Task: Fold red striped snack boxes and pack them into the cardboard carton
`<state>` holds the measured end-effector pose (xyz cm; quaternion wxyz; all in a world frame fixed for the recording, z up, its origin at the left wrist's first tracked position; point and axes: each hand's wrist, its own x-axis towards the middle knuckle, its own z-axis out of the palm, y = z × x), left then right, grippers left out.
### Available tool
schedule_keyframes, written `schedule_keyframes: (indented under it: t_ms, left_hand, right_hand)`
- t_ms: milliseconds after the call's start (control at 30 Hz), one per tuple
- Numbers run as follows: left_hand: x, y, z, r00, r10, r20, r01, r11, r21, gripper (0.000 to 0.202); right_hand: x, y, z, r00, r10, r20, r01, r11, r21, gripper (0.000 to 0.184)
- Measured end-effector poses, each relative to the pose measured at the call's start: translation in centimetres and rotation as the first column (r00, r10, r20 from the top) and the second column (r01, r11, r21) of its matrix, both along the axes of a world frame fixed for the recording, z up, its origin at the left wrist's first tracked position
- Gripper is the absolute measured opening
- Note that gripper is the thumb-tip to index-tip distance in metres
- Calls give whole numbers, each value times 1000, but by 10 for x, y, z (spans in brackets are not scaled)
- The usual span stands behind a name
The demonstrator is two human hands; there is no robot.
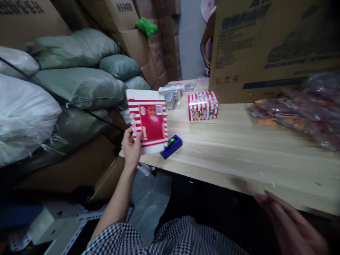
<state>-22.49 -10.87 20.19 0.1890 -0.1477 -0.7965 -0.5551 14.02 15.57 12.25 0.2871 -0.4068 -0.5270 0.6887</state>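
Note:
My left hand (132, 147) pinches a flat red-and-white striped carton (152, 124) by its lower left edge, thumb in front. The carton is held up over the table's left end, its printed face with a barcode towards me. Just right of its lower corner a blue tape dispenser (171, 146) with a green roll sits on the table. My right hand (289, 219) is blurred at the table's front edge on the lower right; its fingers look stretched out, and I see nothing in them. Farther back stands a folded-up striped box (203, 106) in the same red and white.
Bagged items (297, 109) in clear plastic are heaped at the table's right. Behind them rises a large cardboard box (265, 46), partly hiding a person (208, 39). Stuffed sacks (79, 83) pile up on the left. Clear plastic packs (170, 97) lie at the table's back left.

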Motion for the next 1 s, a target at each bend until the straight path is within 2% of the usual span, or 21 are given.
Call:
schedule_keyframes:
  t_ms: [33,67,133,200,233,267,333,400,433,533,600,700,833,933,1000]
  left_hand:
    - [22,14,-5,981,-177,78,166,978,130,55]
    - [46,29,-11,928,-317,194,273,936,223,59]
    - [94,56,-28,705,-561,434,435,825,360,61]
    - [135,77,-45,465,-700,542,521,711,472,60]
    - [151,86,-52,402,-724,560,545,681,489,57]
    - [163,93,-57,382,-730,566,565,670,482,55]
    - [179,105,-63,430,-709,559,595,688,415,56]
    - [187,114,-65,484,-686,544,620,707,340,62]
    - [190,118,-65,488,-684,542,634,705,318,64]
    - [196,124,-69,439,-705,556,666,671,325,62]
    - [199,125,-73,420,-700,578,652,676,345,58]
    - [201,125,-76,446,-658,607,631,712,309,51]
    - [205,125,-74,481,-664,573,665,702,254,59]
    - [208,126,-74,481,-658,579,655,709,261,66]
    - [209,127,-77,459,-651,604,649,711,273,63]
  right_hand:
    - [-12,-6,4,999,21,-30,-21,1000,-19,53]
    - [-26,-11,8,996,54,-68,-58,997,-56,58]
    - [-56,-17,13,966,134,-220,-157,984,-89,69]
    - [-78,-20,11,955,130,-266,-182,966,-185,67]
    - [-83,-20,9,958,104,-267,-168,959,-228,64]
    - [-86,-20,5,964,70,-257,-138,956,-259,62]
    - [-83,-20,-2,973,3,-232,-66,962,-265,59]
    - [-76,-21,-7,977,-35,-210,-12,976,-218,58]
    - [-73,-21,-8,979,-46,-198,7,982,-191,57]
    - [-66,-20,-7,982,-60,-181,37,991,-126,53]
    - [-64,-19,-4,980,-60,-188,45,995,-86,47]
    - [-62,-17,-2,981,-69,-180,61,997,-47,43]
    - [-60,-20,-3,983,-100,-152,100,995,-6,41]
    - [-60,-24,-4,985,-103,-138,111,993,46,45]
    - [-61,-26,-4,986,-102,-132,110,992,54,45]
